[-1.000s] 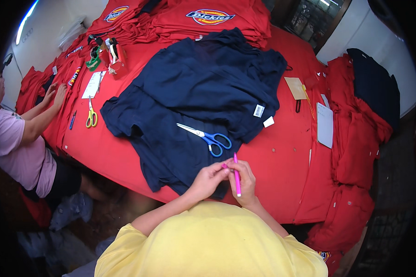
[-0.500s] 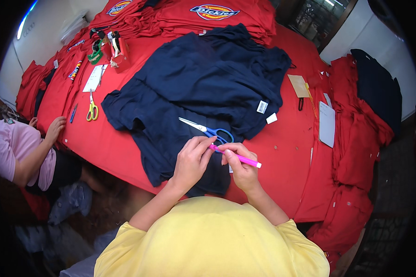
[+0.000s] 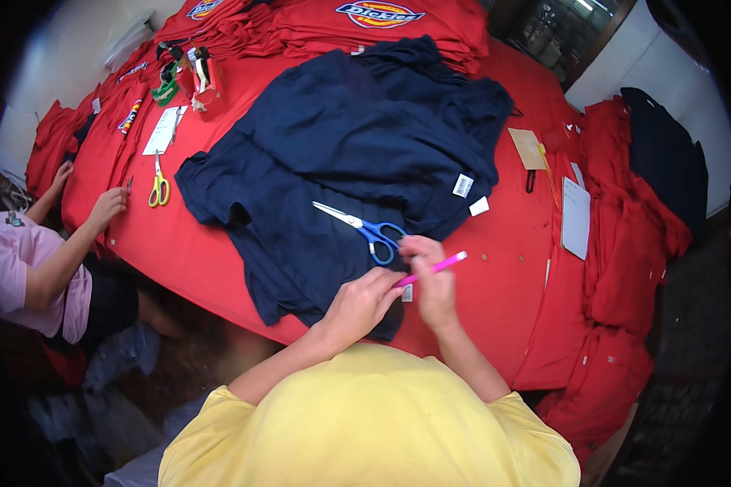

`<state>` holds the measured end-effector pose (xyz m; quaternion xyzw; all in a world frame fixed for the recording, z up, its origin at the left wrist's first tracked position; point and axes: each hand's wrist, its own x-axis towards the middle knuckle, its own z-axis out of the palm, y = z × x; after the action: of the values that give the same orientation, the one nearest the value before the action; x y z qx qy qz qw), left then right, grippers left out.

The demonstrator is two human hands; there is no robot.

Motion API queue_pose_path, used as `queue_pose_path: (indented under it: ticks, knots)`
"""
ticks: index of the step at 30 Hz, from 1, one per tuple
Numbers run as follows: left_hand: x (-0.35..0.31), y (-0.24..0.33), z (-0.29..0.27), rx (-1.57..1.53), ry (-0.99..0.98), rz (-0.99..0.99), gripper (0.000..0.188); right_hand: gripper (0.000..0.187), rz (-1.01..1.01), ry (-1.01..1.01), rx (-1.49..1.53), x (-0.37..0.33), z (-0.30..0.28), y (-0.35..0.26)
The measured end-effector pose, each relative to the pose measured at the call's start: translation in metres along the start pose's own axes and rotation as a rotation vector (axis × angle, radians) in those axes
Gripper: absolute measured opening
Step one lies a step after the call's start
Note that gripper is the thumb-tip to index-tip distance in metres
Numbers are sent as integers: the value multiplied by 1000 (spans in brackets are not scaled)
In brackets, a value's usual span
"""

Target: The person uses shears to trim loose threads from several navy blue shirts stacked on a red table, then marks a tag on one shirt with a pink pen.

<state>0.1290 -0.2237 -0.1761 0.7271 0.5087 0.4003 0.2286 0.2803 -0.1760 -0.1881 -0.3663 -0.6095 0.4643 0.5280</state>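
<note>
A slim pink pen (image 3: 450, 262) with a white end slants up to the right. My left hand (image 3: 357, 308) is closed, its fingertips pinching the pen's lower end. My right hand (image 3: 435, 294) is at the pen's middle, its fingers raised and smeared by motion, so its grip does not show. Just beyond my hands, blue-handled scissors (image 3: 373, 233) lie on a dark navy garment (image 3: 357, 146), blades pointing left. A white label (image 3: 463, 185) is on the garment, and a small white tag (image 3: 479, 207) lies at its right edge.
Red fabric (image 3: 495, 300) covers the table. Yellow-handled scissors (image 3: 159, 191), a paper slip (image 3: 159, 136) and a red tape dispenser (image 3: 209, 91) lie left. A co-worker's hand (image 3: 107, 208) holds a small tool there. Right are a brown card (image 3: 527, 148), a white notepad (image 3: 575, 219) and red garments (image 3: 625, 284).
My left hand has moved lower and right along with the pen. My right hand has lifted its fingers and blurred. The co-worker's hand has picked up the small tool from the table.
</note>
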Motion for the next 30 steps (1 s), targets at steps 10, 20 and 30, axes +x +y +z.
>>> queue_pose_path:
  ticks: [10,20,30]
  knots:
    - [-37,-65,-95,256,196,-556,28,54,331,595,-1419,118,-341,102]
    - [-38,-79,-67,231,494,-533,33,16,-380,157,-820,88,-78,11]
    - [-48,-74,-90,309,21,-481,25,47,-87,-561,-993,46,11,5]
